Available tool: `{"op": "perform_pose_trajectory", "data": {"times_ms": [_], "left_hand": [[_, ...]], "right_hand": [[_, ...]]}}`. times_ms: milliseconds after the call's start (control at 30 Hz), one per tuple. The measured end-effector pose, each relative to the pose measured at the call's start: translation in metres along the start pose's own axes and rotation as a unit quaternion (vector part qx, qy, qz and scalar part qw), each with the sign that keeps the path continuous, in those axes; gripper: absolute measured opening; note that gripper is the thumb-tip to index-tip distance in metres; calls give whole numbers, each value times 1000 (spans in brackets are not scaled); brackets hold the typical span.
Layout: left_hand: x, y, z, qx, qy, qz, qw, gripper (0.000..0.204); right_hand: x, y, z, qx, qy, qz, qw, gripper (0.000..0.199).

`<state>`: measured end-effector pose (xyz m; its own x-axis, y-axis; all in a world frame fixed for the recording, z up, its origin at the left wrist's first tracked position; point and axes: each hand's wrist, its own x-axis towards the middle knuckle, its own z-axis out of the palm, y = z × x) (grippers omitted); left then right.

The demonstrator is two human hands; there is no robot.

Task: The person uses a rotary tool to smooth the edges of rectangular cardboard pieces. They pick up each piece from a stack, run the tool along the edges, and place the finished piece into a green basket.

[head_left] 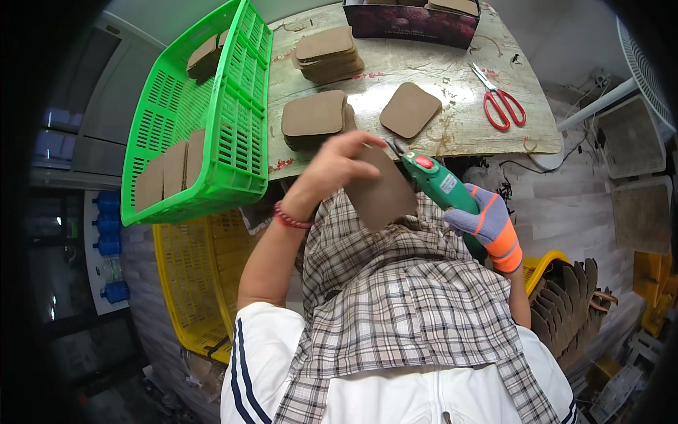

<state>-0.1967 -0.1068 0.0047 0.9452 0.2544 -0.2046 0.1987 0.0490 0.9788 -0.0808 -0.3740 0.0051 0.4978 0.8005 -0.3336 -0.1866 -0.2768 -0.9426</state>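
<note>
In the head view, the bare left hand [336, 168] has thumb and fingers clamped on the upper left corner of a brown pad [385, 192], which hangs tilted over the lap, just off the near edge of the tabletop [459, 88]. The gloved right hand [487, 220] is wrapped round a green cutter [439, 182] with a red button, its tip right by the pad's upper right corner; whether blade and pad touch, I cannot tell. A loose pad [410, 110] lies flat near the tabletop's near edge, a nearer stack [314, 114] stands left of it, and a farther stack [326, 46] sits toward the far edge. Red-handled scissors [492, 87] lie toward the right edge, a dark box [409, 25] stands at the far edge, and a green crate [215, 177] holding more pads is along the left edge. The step in hand looks like trimming the pad's rim. The next move probably calls for a steady pinch, the cutter guided closely along the outline, and bare fingertips kept away from the blade.
</note>
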Motion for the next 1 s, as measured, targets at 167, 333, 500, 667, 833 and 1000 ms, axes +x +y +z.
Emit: {"op": "perform_pose_trajectory", "data": {"times_ms": [167,333,500,667,833,1000], "left_hand": [[12,-2,-98,-84,283,152,943,37],[39,-33,-105,442,434,174,766,48],[52,-7,15,560,308,325,697,29],[102,-65,61,539,285,160,776,50],[107,-72,69,485,296,160,807,65],[101,-56,70,340,331,155,866,55]], "right_hand": [[-2,4,-15,-16,61,-16,998,32],[-4,6,-23,-7,98,-16,995,24],[-4,12,-32,-25,164,-21,986,18],[-2,19,-35,-1,199,-16,980,19],[0,30,-40,-16,213,-21,977,21],[3,32,-39,10,220,-23,975,21]]}}
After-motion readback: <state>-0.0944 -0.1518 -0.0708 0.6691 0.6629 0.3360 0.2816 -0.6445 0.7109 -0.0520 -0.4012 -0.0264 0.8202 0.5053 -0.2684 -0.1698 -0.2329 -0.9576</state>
